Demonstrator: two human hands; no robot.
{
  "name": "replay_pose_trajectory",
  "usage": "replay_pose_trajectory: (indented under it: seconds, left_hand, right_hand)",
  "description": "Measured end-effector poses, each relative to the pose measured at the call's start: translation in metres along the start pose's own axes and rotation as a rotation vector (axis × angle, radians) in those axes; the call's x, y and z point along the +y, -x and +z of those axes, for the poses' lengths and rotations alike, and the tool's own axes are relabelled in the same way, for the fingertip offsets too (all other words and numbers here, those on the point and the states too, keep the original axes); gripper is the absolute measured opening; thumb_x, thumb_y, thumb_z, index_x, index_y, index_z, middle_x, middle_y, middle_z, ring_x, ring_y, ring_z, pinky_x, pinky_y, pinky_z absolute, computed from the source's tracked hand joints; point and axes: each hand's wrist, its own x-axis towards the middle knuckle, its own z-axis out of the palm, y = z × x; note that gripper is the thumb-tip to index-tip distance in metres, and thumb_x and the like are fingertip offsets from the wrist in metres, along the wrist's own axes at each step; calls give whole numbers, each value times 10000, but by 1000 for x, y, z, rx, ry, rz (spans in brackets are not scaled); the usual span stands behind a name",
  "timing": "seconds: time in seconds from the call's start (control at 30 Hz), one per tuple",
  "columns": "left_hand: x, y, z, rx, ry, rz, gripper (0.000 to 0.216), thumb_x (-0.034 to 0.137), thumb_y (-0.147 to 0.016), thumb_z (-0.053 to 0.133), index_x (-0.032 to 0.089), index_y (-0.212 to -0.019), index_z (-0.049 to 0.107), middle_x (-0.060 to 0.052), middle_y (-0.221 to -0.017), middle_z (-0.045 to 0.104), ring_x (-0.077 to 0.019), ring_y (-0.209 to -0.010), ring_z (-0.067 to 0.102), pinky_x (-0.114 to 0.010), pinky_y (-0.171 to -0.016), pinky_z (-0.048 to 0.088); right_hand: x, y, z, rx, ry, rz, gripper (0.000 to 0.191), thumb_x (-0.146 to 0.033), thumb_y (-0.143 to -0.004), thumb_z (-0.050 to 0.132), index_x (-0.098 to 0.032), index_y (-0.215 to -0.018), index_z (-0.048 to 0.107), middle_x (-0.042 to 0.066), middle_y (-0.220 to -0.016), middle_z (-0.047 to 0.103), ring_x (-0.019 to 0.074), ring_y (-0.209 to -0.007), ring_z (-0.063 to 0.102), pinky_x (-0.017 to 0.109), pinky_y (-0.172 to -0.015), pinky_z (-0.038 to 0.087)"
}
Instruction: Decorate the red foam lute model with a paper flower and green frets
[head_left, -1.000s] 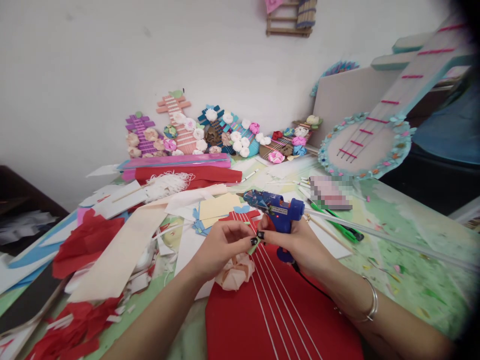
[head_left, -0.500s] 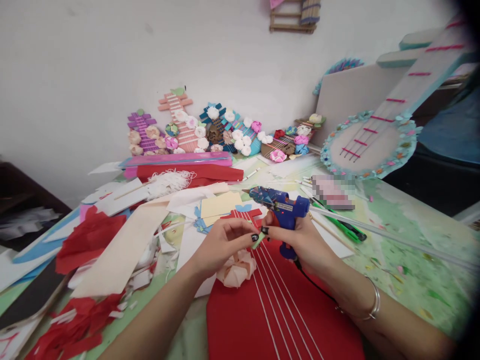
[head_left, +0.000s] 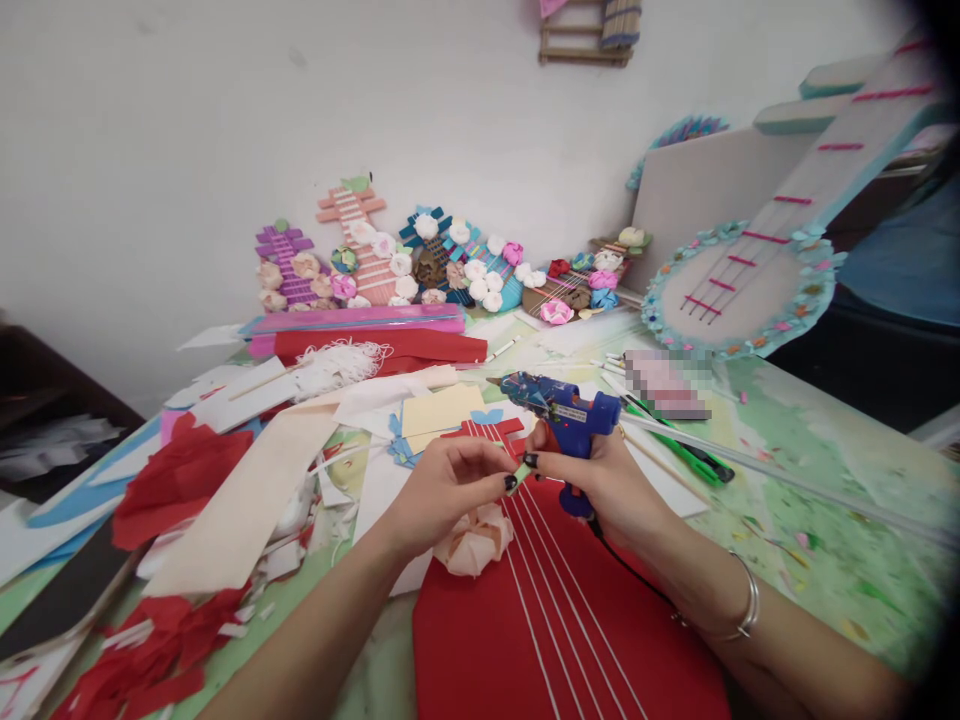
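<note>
A blue hot glue gun [head_left: 574,410] is gripped in my right hand [head_left: 611,485], its nozzle pointing left and its cord trailing below. My left hand [head_left: 446,490] pinches a small light green paper piece [head_left: 519,478] between thumb and fingers. The right thumb and a fingertip also touch that piece, above the strings. Beneath both hands lies a red flat instrument shape [head_left: 480,650] with several white strings running along its length. A cream paper flower [head_left: 474,540] sits at its upper left edge, just under my left hand.
Red crepe paper [head_left: 180,480], a long cream strip [head_left: 247,490] and scraps crowd the left. A green cutter [head_left: 686,450] and a clear rod [head_left: 787,475] lie right. Decorated miniature instruments [head_left: 360,250] line the wall; a large white-and-blue one [head_left: 742,290] stands right.
My fingers have shifted very slightly on the green paper piece, which has tilted a little. The glue gun and the red instrument shape stay practically in place.
</note>
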Motion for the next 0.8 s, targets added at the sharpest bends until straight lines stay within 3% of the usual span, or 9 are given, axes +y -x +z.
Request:
replay_pose_trajectory:
  seconds: [0.4, 0.53, 0.63, 0.73, 0.8]
  left_hand:
    - [-2, -2, -6, -1, -3, 15, 124, 220, -672, 724, 133, -759, 717, -57, -715, 693, -134, -659, 611, -227, -639, 475]
    - [-2, -2, -7, -18, 68, -13, 118, 183, -632, 749, 139, -734, 709, -45, -725, 692, -128, -662, 616, -223, -648, 481]
    - [-3, -2, -8, -27, 103, -20, 97, 163, -645, 737, 134, -732, 707, -37, -708, 685, -110, -648, 600, -210, -646, 469]
    - [-4, -3, -9, 23, 194, -23, 101, 150, -667, 716, 127, -765, 710, -43, -741, 687, -106, -679, 593, -212, -674, 455]
    - [-3, -5, -10, 75, 319, -35, 110, 147, -671, 706, 123, -779, 709, -44, -736, 682, -107, -688, 584, -221, -686, 447]
  right_hand:
    - [2, 1, -2, -27, 33, -23, 196, -287, -665, 692, -185, -799, 591, 10, -767, 606, 143, -703, 563, 258, -620, 439]
    - [4, 2, -2, -52, 66, -21, 208, -321, -671, 693, -183, -789, 592, 9, -718, 602, 142, -648, 557, 255, -565, 431]
    - [3, 2, -2, -65, 62, -49, 192, -333, -701, 675, -180, -789, 600, 12, -738, 613, 142, -677, 566, 260, -606, 438]
    - [3, 1, -3, -43, 36, -67, 201, -346, -727, 659, -179, -829, 612, 20, -776, 633, 153, -735, 592, 274, -679, 451]
    - [3, 2, -6, -3, 9, -46, 240, -366, -720, 670, -183, -863, 610, 20, -769, 637, 156, -717, 600, 266, -639, 456]
